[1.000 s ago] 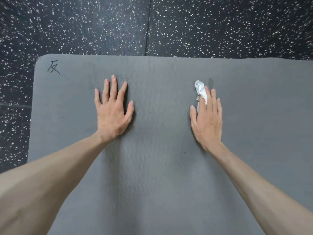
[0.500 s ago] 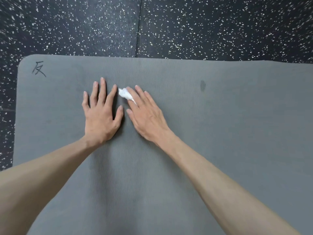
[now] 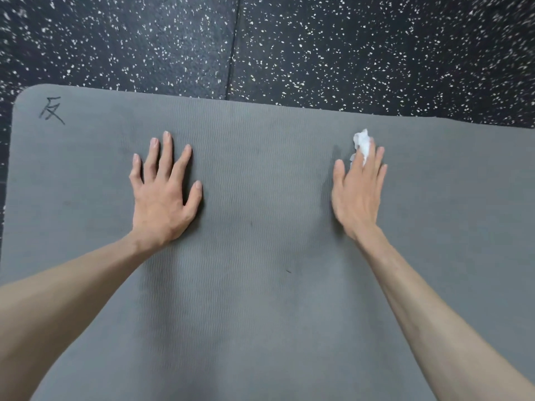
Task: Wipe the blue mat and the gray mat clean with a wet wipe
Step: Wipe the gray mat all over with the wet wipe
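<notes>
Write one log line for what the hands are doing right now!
left hand: flat on gray mat | right hand: presses wet wipe on mat | blue mat: unseen

Gym: speckled rubber floor [image 3: 347,53], mat [image 3: 260,285].

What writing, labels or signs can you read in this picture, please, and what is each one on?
"反": one handwritten dark character near the far left corner of the gray mat.
No other text shows: none on the wet wipe or the speckled floor.
</notes>
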